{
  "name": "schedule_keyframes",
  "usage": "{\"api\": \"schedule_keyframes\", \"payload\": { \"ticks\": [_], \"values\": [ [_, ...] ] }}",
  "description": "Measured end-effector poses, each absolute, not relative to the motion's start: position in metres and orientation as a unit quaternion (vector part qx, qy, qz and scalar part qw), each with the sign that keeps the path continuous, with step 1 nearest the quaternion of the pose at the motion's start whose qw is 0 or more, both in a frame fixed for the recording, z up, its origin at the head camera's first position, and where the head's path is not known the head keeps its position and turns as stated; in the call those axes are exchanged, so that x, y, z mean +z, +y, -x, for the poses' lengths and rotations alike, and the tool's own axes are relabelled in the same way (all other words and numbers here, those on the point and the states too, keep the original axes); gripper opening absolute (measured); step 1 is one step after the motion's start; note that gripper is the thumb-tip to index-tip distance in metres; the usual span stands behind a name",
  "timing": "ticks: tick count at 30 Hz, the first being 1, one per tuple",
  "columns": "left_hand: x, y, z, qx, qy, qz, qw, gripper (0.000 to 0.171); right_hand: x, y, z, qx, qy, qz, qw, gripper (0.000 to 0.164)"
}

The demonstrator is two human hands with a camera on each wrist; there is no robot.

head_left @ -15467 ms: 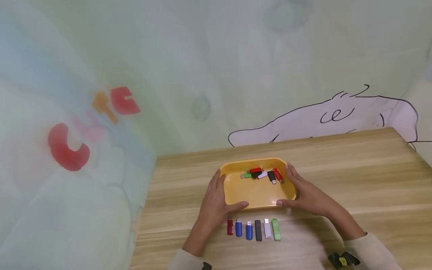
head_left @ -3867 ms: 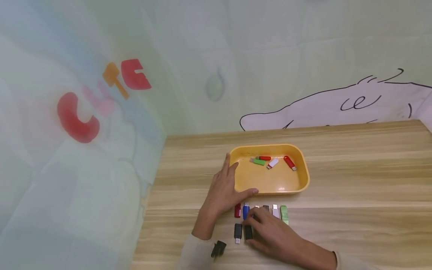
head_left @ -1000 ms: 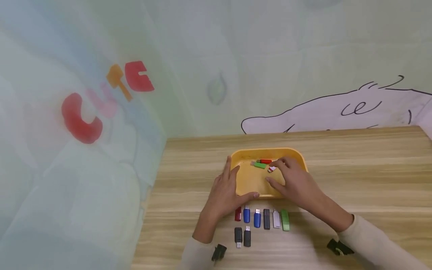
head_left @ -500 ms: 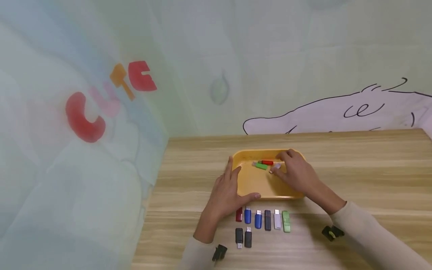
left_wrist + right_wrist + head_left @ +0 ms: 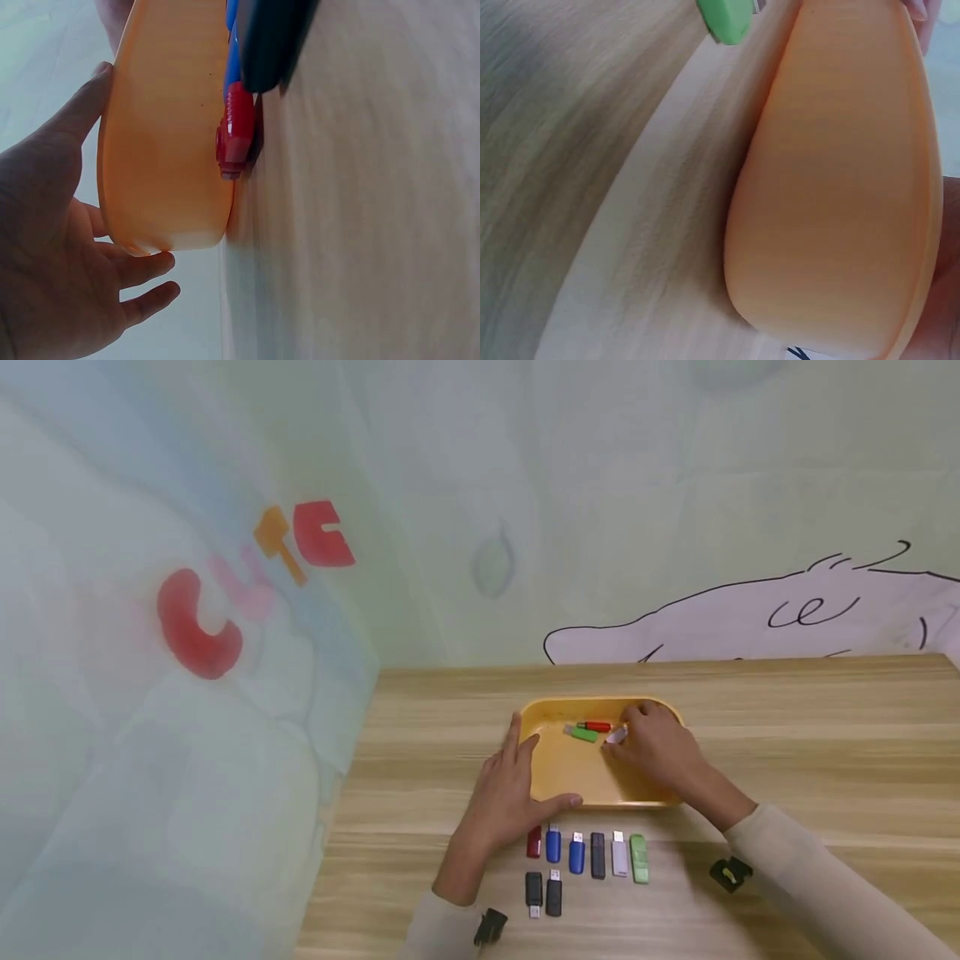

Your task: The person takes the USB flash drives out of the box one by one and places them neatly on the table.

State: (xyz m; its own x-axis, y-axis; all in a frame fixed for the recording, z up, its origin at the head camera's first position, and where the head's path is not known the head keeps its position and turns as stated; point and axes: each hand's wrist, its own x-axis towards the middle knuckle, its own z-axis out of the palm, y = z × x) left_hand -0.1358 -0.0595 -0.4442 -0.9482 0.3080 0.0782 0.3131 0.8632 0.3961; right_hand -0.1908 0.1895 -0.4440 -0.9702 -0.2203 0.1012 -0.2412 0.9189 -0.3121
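Inside the yellow tray (image 5: 566,785), my right hand (image 5: 663,747) reaches down at the right end, thumb and fingers closing on a white USB stick (image 5: 618,735). A green USB stick (image 5: 583,734) and a red USB stick (image 5: 597,726) lie just left of it. My left hand (image 5: 502,797) rests on the tray's front left corner, thumb along the front rim and fingers spread along the left side. In the left wrist view, its fingertips touch the tray's outer wall (image 5: 165,135). The tray's right end is partly hidden by my right hand.
In front of the tray a row of USB sticks stands on the wooden table (image 5: 810,777): dark red (image 5: 533,842), two blue (image 5: 577,855), black (image 5: 597,856), light grey (image 5: 618,857) and green (image 5: 639,860). Two black sticks (image 5: 553,896) lie nearer. A painted wall is behind.
Two black sticks have gone from the tray to a second row on the table. My right hand has returned to the tray and closed its fingers at the white stick. The left hand stays.
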Motion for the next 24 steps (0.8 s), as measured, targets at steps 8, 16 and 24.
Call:
{"api": "schedule_keyframes", "payload": {
  "ticks": [8,16,24],
  "values": [
    [-0.4449,-0.0605,0.1340,-0.204,-0.966,0.161,0.002,0.110,-0.4488,0.1866,0.1881,0.160,-0.979,-0.125,0.035,0.048],
    [-0.4442,-0.0604,0.1343,-0.203,-0.966,0.160,-0.001,0.110,-0.4516,0.1855,0.1874,0.162,-0.975,-0.143,0.048,0.044],
    [-0.4439,-0.0609,0.1354,-0.203,-0.965,0.163,0.001,0.110,-0.4518,0.1844,0.1889,0.160,-0.976,-0.141,0.048,0.037]
  ]
}}
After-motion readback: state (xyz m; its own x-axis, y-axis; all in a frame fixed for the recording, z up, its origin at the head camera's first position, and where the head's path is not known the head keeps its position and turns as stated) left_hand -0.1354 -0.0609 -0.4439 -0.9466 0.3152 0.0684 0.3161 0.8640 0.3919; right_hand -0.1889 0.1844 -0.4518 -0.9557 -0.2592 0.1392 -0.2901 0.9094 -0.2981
